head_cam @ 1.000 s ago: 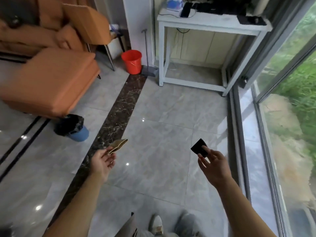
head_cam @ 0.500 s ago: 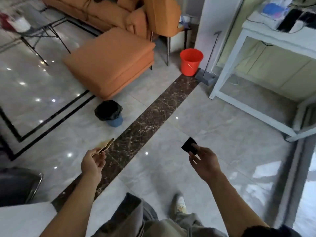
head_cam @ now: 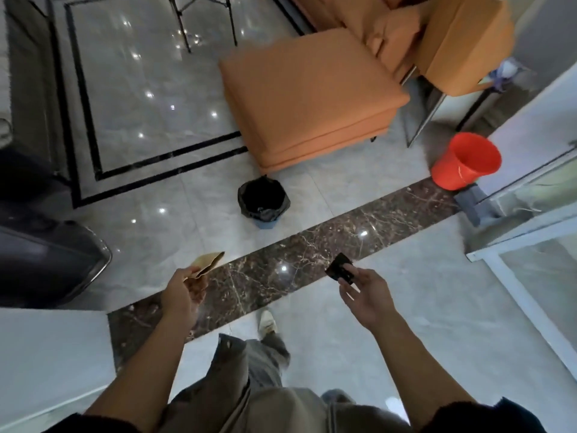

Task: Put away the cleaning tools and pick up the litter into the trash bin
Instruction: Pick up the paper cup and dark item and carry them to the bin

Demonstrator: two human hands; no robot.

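Observation:
My left hand [head_cam: 182, 293] pinches a flat tan paper scrap [head_cam: 208, 263] at lower centre left. My right hand [head_cam: 367, 293] grips a small black wrapper [head_cam: 338, 267] by its near end. Both hands are held out at waist height over the floor. The trash bin [head_cam: 263, 200], blue with a black bag liner, stands on the floor ahead, between the two hands and beyond them, in front of the orange ottoman. A red bucket [head_cam: 465, 160] sits at the right, with a grey mop head [head_cam: 476, 205] on the floor beside it.
An orange ottoman [head_cam: 307, 95] and sofa [head_cam: 406, 35] fill the far centre and right. A dark chair [head_cam: 46, 254] is at the left, a white surface [head_cam: 46, 360] at lower left, a white table frame [head_cam: 530, 251] at right. A dark marble strip [head_cam: 281, 270] crosses the grey tile floor.
My view has swung left and I have stepped forward: the trash bin has come from the left to straight ahead and nearer. Both hands still hold their pieces of litter.

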